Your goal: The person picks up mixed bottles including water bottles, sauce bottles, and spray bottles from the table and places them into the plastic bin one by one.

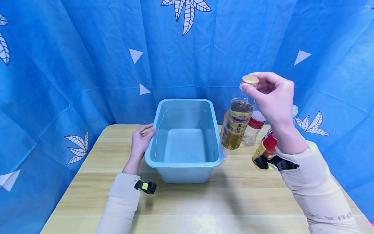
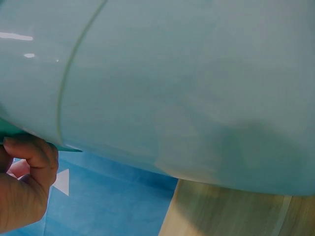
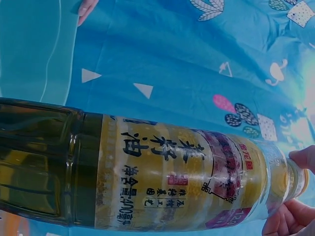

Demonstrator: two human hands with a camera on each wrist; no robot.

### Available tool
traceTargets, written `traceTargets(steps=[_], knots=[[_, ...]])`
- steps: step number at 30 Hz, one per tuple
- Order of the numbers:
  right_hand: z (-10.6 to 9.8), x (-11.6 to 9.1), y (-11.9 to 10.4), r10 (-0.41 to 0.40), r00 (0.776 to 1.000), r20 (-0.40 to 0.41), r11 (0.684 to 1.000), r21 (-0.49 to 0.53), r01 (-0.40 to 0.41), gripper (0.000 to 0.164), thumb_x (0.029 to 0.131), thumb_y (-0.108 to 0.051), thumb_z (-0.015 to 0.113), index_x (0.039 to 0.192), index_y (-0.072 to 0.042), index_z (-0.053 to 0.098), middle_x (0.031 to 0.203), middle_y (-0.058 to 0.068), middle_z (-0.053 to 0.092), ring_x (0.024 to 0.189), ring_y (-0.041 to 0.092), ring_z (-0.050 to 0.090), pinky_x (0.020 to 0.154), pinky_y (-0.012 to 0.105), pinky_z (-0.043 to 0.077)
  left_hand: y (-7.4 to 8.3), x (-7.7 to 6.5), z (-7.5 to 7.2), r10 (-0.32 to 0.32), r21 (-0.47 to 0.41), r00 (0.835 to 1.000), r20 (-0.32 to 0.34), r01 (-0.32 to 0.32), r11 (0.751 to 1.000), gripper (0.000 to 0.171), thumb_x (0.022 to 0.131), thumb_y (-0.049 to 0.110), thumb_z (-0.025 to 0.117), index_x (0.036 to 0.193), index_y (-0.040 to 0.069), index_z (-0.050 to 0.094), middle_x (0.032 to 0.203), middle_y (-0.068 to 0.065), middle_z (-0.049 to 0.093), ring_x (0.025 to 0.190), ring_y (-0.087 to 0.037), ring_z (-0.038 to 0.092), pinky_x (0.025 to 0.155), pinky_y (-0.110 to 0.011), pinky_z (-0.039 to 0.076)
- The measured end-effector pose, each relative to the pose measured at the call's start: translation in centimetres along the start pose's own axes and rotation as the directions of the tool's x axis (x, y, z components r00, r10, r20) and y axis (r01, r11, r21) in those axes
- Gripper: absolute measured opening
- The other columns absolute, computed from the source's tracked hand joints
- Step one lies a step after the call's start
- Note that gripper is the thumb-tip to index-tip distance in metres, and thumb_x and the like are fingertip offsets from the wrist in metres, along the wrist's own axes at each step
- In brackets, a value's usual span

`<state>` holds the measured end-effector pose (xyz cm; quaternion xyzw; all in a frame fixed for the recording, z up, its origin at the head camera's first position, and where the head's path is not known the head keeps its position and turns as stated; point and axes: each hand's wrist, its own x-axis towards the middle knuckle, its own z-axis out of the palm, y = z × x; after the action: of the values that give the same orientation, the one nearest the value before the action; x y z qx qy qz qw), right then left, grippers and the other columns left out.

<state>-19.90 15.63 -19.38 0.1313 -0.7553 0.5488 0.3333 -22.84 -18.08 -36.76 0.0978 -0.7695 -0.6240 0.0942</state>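
The head camera looks down into the tub; left wrist's faces its side closely; right wrist's, right of it, shares its edge.

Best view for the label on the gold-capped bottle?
Right wrist: the label appears large and close, its print clear though turned sideways. The head view shows it smaller, on the bottle in the right hand. The left wrist view doesn't show it.

I'm watching a pale, glossy basin filling most of the left wrist view. At lower left, the left hand is gripping its edge with bent fingers, while blue cloth and wood-grained tabletop are showing below.
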Motion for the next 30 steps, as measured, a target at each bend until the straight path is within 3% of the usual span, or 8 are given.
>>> traceTargets(steps=[12, 19, 30], knots=[[1.6, 1.2, -2.1, -0.003, 1.000, 0.022, 1.000, 0.030, 0.003, 0.028, 0.070, -0.015, 0.074, 0.094, -0.001, 0.068, 0.071, -0.005, 0.061, 0.063, 0.012, 0.054, 0.056, 0.020, 0.042, 0.1, -0.2, 0.0, 0.003, 0.008, 1.000, -0.004, -0.003, 1.000, 0.038, 0.087, 0.025, 0.058, 0.121, 0.008, 0.054, 0.099, -0.023, 0.062, 0.078, -0.022, 0.064, 0.064, -0.029, 0.053], [3.1, 2.6, -1.3, -0.027, 0.999, 0.025, 0.999, 0.032, 0.026, 0.029, 0.068, -0.018, 0.076, 0.092, -0.002, 0.069, 0.071, -0.005, 0.062, 0.063, 0.013, 0.054, 0.056, 0.021, 0.042, -0.1, -0.2, 0.1, 0.006, 0.004, 1.000, -0.014, -0.006, 1.000, 0.037, 0.087, 0.022, 0.057, 0.120, 0.007, 0.055, 0.098, -0.023, 0.062, 0.074, -0.019, 0.064, 0.062, -0.028, 0.053], [5.7, 3.7, -0.4, 0.022, 0.999, 0.043, 0.999, 0.024, -0.023, 0.031, 0.068, -0.021, 0.077, 0.091, -0.002, 0.069, 0.071, -0.001, 0.060, 0.064, 0.011, 0.053, 0.059, 0.020, 0.041, 0.1, -0.2, 0.1, 0.013, 0.007, 1.000, -0.009, -0.013, 1.000, 0.036, 0.087, 0.022, 0.057, 0.120, 0.006, 0.054, 0.100, -0.023, 0.061, 0.081, -0.024, 0.063, 0.065, -0.030, 0.053]])
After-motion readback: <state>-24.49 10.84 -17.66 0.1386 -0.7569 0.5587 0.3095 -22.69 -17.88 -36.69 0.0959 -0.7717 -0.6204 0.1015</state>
